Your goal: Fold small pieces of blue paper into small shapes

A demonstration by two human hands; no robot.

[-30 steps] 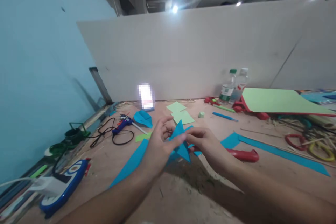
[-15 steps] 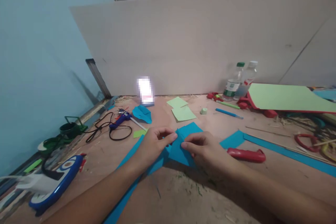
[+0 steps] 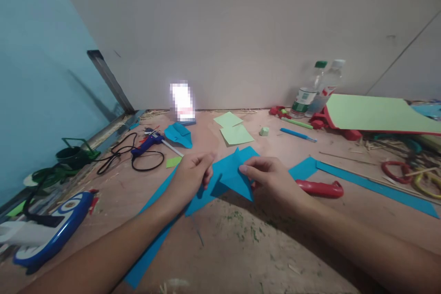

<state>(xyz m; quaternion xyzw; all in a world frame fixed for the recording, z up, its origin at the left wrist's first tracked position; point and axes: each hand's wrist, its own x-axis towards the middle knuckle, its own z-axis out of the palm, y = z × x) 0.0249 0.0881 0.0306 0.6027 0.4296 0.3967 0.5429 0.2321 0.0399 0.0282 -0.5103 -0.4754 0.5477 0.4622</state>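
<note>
My right hand (image 3: 270, 174) pinches a folded piece of blue paper (image 3: 237, 181) by its right side, between thumb and fingers. A narrow flap stands up from the paper's upper part. To its left is my left hand (image 3: 195, 170), fingers curled and thumb pressed against them, away from the folded piece. Whatever lies between those fingertips is too small or hidden to make out. More blue paper lies beneath both hands, and a long blue strip (image 3: 138, 268) runs under my left forearm. Beside my right wrist rests a red-handled tool (image 3: 320, 188), partly covered by the hand.
A blue glue gun (image 3: 148, 144) with a looped black cord lies left, near a crumpled blue paper (image 3: 179, 134). Pale green squares (image 3: 237, 135), a blue pen (image 3: 298, 135) and two bottles (image 3: 305, 96) are farther back. A lit screen (image 3: 182, 101) stands by the board.
My left hand has come away from the folded blue paper, leftward. My right hand still pinches the paper, which is now tilted with its flap raised. The view has shifted downward.
</note>
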